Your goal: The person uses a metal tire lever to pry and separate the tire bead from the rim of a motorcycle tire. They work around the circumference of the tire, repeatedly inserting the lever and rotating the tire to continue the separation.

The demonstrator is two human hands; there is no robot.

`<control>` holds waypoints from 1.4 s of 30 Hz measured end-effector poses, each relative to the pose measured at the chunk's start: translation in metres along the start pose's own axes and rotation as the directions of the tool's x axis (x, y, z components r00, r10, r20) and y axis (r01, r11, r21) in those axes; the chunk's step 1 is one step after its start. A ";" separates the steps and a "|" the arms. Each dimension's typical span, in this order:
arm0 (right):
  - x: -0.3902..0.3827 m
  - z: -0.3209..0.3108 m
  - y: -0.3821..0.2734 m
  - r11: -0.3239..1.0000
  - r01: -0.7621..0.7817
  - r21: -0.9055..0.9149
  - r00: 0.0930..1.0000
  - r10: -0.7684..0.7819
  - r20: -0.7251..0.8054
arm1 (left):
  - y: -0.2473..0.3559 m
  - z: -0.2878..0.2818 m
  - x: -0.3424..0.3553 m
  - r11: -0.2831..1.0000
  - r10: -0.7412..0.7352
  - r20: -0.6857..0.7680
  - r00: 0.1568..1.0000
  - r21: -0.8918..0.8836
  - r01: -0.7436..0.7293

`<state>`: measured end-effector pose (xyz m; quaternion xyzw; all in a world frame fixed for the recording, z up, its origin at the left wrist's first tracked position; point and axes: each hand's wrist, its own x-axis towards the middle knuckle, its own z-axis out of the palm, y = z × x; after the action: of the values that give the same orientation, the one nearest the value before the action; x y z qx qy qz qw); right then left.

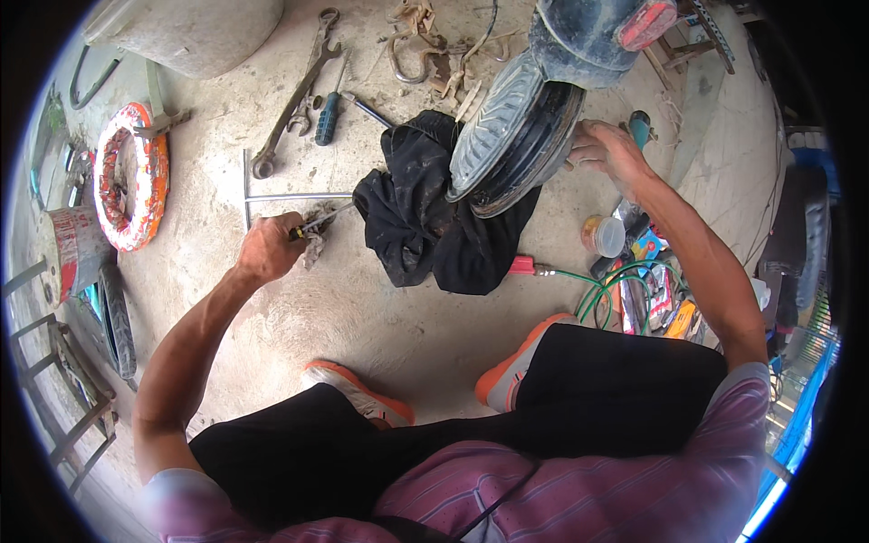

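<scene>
A dusty wheel with a ribbed tyre and a black rim stands tilted over a bunched black cloth. On the wheel's right, my right hand is beside the rim, its fingers loosely apart and nothing seen in them; whether the fingertips touch the rim I cannot tell. Left of the cloth, my left hand is closed low over the floor around a screwdriver with a yellow and black handle. Its thin metal shaft points toward the cloth. Just above it lies a T-handle wrench, one end meeting the cloth.
Large wrenches and a teal-handled screwdriver lie on the concrete floor. A wrapped tyre and a pale bucket stand at left. At right are a small jar, a green hose and scattered packets.
</scene>
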<state>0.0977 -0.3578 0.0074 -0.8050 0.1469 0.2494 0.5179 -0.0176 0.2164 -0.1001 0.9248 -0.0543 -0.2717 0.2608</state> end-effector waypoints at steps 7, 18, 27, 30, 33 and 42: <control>-0.031 0.013 -0.023 0.992 0.119 -0.037 0.992 -0.120 -0.023 | 0.109 -0.054 -0.027 0.485 0.204 0.102 0.974 -0.874 -0.009; -0.138 0.110 -0.089 0.865 0.496 0.078 0.829 -0.498 0.253 | 0.248 -0.043 -0.013 0.326 0.466 -0.020 0.885 -0.926 -0.193; -0.110 0.088 -0.090 0.935 0.288 -0.207 0.957 -0.290 0.021 | 0.219 -0.058 -0.040 0.614 0.480 -0.226 0.848 -0.604 -0.508; -0.105 0.091 -0.087 0.925 0.314 -0.214 0.947 -0.322 -0.005 | 0.226 -0.057 -0.032 0.637 0.543 -0.257 0.799 -0.494 -0.592; -0.118 0.098 -0.087 0.925 0.371 -0.085 0.928 -0.372 0.009 | 0.234 -0.062 -0.024 0.720 0.529 -0.211 0.822 -0.401 -0.567; -0.011 0.024 -0.060 0.844 0.517 -0.145 0.793 -0.535 -0.292 | 0.226 -0.046 -0.009 0.662 0.624 -0.344 0.702 -0.245 -0.709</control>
<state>0.1121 -0.3113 0.0508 -0.8580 -0.0076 -0.0347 0.5125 0.0085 0.0455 0.0531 0.8000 -0.3101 -0.0524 0.5109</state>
